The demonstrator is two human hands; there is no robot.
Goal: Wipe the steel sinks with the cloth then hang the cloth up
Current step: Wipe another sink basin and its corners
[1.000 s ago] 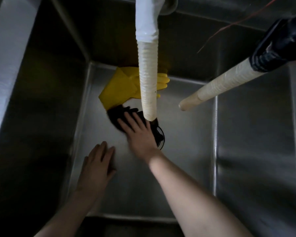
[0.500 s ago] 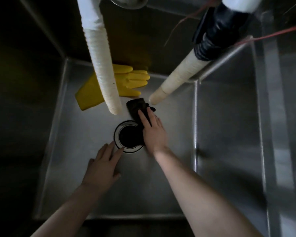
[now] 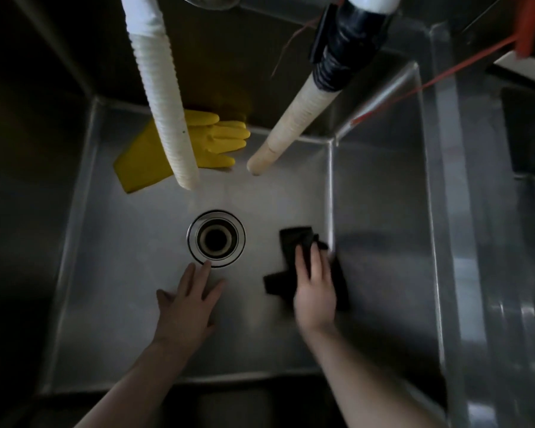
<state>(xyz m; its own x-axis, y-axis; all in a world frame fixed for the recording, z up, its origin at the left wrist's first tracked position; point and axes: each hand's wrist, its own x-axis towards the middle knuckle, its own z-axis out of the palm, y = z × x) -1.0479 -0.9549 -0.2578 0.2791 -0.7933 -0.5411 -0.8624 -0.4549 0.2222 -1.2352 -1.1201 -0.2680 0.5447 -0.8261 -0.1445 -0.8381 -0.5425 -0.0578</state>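
I look down into a deep steel sink [image 3: 130, 304] with a round drain [image 3: 216, 239] in the middle of its floor. A dark cloth [image 3: 297, 242] lies on the floor near the right wall. My right hand [image 3: 314, 291] presses flat on the cloth, fingers straight and pointing away from me. To the left, my left hand [image 3: 187, 301] rests flat on the bare sink floor, its fingertips touching the near rim of the drain.
A yellow rubber glove [image 3: 217, 140] lies at the back of the sink floor. Two ribbed hoses hang into the basin, a white hose [image 3: 167, 100] and a cream hose [image 3: 294, 125]. A second sink [image 3: 531, 211] borders on the right.
My right hand has slid the cloth from behind the drain to the right side of the floor, toward me. The left hand has stayed by the drain.
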